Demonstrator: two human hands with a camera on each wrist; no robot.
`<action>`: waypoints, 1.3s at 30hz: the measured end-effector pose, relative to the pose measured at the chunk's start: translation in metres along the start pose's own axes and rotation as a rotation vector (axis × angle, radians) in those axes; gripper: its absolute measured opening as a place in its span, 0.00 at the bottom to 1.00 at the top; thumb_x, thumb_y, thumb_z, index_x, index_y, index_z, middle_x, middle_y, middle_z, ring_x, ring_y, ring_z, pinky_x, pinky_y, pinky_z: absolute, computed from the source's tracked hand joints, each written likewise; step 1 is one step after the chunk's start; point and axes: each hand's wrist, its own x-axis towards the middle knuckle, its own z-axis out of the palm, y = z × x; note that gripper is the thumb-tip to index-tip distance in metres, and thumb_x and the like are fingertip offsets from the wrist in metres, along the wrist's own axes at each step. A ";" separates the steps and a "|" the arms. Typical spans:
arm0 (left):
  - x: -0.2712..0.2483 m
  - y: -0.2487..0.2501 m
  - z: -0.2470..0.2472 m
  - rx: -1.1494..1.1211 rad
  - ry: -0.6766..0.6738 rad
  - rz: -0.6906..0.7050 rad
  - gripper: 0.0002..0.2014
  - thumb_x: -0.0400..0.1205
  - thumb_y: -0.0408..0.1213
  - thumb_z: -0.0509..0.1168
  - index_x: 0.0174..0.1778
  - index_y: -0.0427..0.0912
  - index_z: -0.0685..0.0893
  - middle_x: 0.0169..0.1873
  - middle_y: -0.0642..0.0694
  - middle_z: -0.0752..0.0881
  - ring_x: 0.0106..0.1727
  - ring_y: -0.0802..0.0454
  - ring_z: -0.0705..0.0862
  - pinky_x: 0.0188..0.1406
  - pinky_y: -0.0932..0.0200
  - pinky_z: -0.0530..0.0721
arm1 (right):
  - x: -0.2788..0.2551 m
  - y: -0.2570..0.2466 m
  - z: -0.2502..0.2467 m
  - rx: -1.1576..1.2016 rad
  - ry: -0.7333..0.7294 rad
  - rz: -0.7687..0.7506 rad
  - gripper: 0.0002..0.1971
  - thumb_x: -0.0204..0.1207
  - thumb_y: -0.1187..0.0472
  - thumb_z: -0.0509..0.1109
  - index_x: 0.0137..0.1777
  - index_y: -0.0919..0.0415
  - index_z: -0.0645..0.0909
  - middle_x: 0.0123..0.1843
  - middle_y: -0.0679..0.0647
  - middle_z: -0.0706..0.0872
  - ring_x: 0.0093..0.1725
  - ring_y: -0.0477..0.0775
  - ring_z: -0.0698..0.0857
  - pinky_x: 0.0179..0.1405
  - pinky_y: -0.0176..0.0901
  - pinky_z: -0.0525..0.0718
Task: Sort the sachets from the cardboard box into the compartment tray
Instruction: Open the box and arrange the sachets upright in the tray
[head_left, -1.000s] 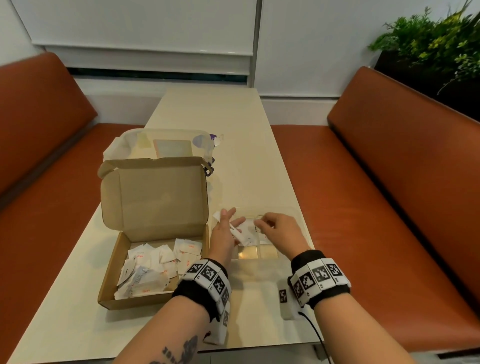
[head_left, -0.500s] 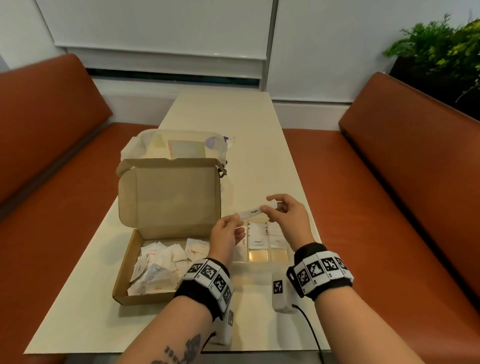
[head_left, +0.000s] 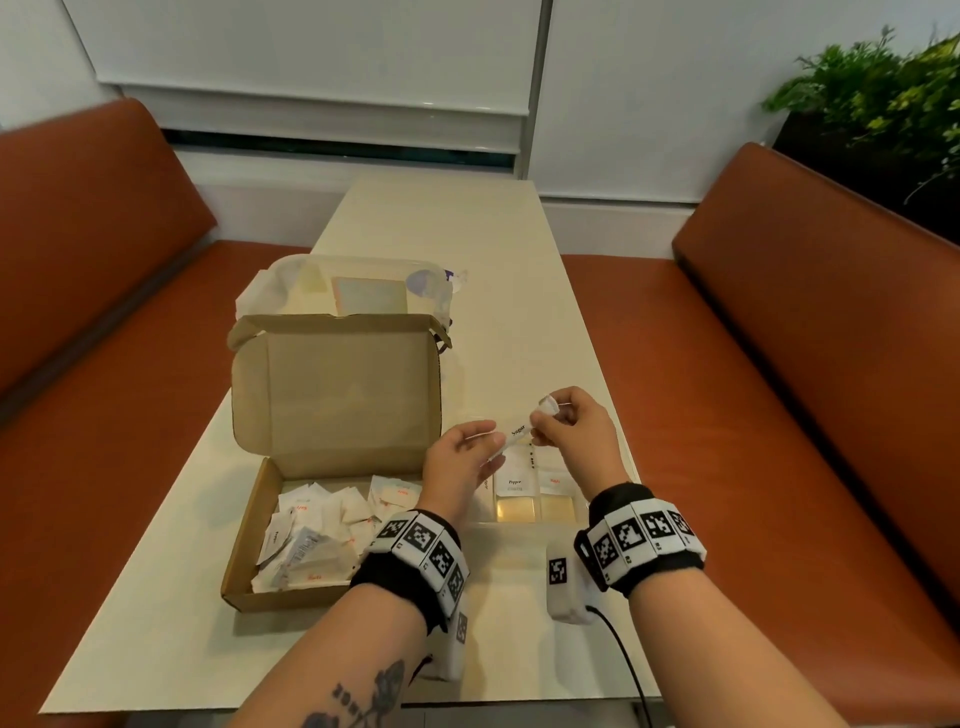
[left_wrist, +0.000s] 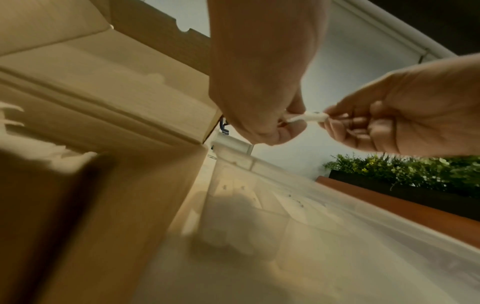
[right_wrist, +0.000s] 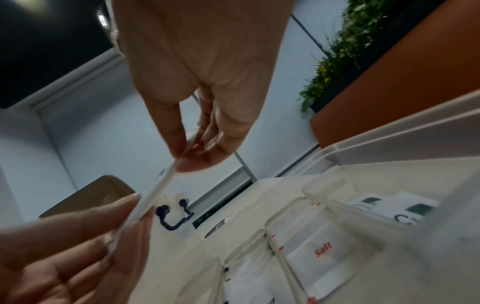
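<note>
The sugar stick (head_left: 521, 434) has tilted up since a second ago, its far end now higher, both hands lifted off the compartment tray (head_left: 530, 526). Left hand (head_left: 457, 467) pinches its near end, right hand (head_left: 574, 441) pinches the far end. At nine o'clock of the tray, on the worktop (head_left: 483, 249), the open cardboard box (head_left: 332, 395) holds loose sachets (head_left: 317, 535).

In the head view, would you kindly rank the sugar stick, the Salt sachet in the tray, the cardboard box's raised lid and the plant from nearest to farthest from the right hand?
1. sugar stick: pinched by the right hand, on its left.
2. Salt sachet: in the tray, just below the hand.
3. cardboard box lid: upright, to the left.
4. plant: far right, behind the bench.
</note>
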 end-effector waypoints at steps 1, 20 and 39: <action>0.001 0.001 0.000 -0.016 0.018 0.014 0.07 0.78 0.25 0.69 0.49 0.38 0.83 0.44 0.41 0.85 0.44 0.53 0.86 0.38 0.69 0.86 | 0.000 0.002 -0.002 0.022 -0.027 0.038 0.07 0.73 0.73 0.71 0.50 0.65 0.80 0.31 0.52 0.76 0.30 0.51 0.82 0.43 0.47 0.88; 0.005 0.003 -0.007 0.181 0.119 0.102 0.04 0.78 0.32 0.71 0.47 0.41 0.85 0.37 0.49 0.86 0.37 0.55 0.82 0.37 0.65 0.82 | -0.013 0.016 0.007 -0.130 -0.207 0.167 0.05 0.72 0.60 0.76 0.41 0.62 0.90 0.32 0.52 0.86 0.31 0.45 0.79 0.35 0.32 0.77; 0.004 0.011 -0.031 0.894 0.386 0.063 0.09 0.79 0.27 0.64 0.49 0.37 0.89 0.51 0.38 0.88 0.56 0.42 0.85 0.51 0.58 0.79 | -0.017 0.026 0.072 -0.709 -0.153 0.158 0.09 0.70 0.75 0.60 0.36 0.61 0.71 0.41 0.61 0.81 0.45 0.62 0.83 0.43 0.50 0.82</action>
